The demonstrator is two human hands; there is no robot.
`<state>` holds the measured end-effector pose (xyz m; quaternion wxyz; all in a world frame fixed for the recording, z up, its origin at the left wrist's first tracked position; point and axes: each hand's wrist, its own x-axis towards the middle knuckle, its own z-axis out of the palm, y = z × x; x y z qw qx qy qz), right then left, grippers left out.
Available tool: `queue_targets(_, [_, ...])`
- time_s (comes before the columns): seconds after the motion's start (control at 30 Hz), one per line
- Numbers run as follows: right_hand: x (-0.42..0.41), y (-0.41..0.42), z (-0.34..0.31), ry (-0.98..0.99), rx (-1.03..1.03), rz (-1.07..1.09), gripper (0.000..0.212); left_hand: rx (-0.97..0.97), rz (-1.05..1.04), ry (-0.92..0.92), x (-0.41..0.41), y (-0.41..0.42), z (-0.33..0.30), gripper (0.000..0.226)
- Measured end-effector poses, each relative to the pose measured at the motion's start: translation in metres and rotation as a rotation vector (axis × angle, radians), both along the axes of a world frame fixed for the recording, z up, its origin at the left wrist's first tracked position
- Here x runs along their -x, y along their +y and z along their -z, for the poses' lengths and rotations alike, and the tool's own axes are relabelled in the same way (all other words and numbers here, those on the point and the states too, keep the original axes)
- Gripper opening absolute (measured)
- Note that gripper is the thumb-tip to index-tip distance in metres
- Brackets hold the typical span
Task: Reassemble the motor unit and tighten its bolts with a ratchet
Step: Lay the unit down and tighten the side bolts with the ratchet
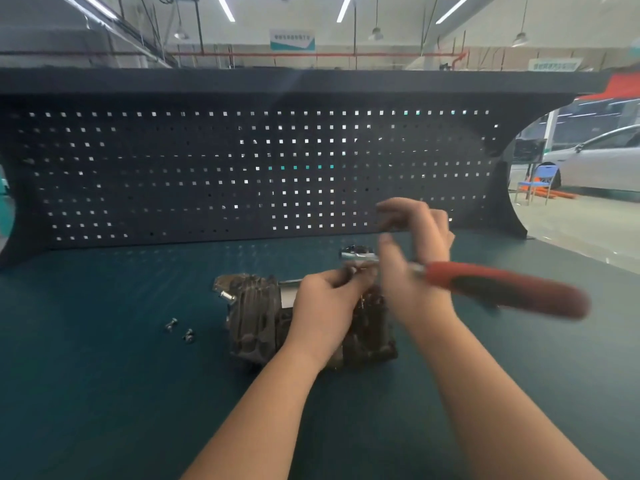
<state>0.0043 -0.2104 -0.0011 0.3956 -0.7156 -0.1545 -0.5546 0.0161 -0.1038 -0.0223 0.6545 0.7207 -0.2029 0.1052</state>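
The dark finned motor unit (256, 317) lies on the green bench mat (104, 375), mid-frame. My left hand (329, 306) rests over its top, fingers curled round the ratchet's metal head end near a bolt spot. A ratchet with a red and black handle (502, 289) sticks out to the right, blurred. My right hand (415, 244) is above it, blurred, thumb against the steel shaft and the other fingers raised and loosely curled. Two loose bolts (180, 330) lie on the mat to the left of the motor.
A small metal part (356, 252) sits behind the hands on the mat. A dark pegboard (207, 174) walls off the back of the bench. Beyond the right edge are a blue chair (538, 183) and a white car (595, 161).
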Motion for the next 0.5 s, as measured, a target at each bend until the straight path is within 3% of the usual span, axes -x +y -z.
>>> queue_targets(0.1, [-0.005, -0.025, -0.002, 0.127, -0.383, -0.162, 0.028, -0.053, -0.032, 0.005, 0.002, -0.002, 0.002, 0.014])
queue_targets(0.17, [-0.001, -0.012, 0.0, 0.093, -0.459, -0.154, 0.035, 0.014, -0.056, 0.028, 0.003, -0.003, 0.003, 0.015])
queue_targets(0.27, [0.008, 0.028, -0.002, -0.028, -0.149, 0.011, 0.05, 0.014, -0.098, -0.009, 0.01, -0.01, 0.001, 0.013])
queue_targets(0.3, [0.009, 0.038, -0.002, -0.04, 0.017, 0.041, 0.052, -0.111, -0.162, 0.038, 0.015, -0.014, -0.003, 0.013])
queue_targets(0.33, [0.011, 0.047, -0.002, -0.063, 0.204, 0.071, 0.056, -0.302, -0.3, -0.028, 0.011, -0.009, -0.004, 0.03])
queue_targets(0.37, [0.01, 0.051, 0.0, -0.074, 0.345, 0.107, 0.062, -0.606, -0.507, -0.249, 0.013, -0.009, 0.002, 0.049])
queue_targets(0.4, [0.009, 0.049, 0.001, -0.073, 0.392, 0.12, 0.063, -0.582, -0.561, -0.255, 0.013, -0.009, -0.004, 0.051])
queue_targets(0.47, [0.007, 0.033, 0.0, -0.055, 0.252, 0.064, 0.05, -0.073, -0.1, 0.13, 0.012, -0.011, -0.008, 0.015])
queue_targets(0.5, [0.007, 0.021, 0.001, -0.043, 0.139, 0.025, 0.042, -0.083, -0.039, 0.108, 0.011, -0.009, -0.01, 0.025])
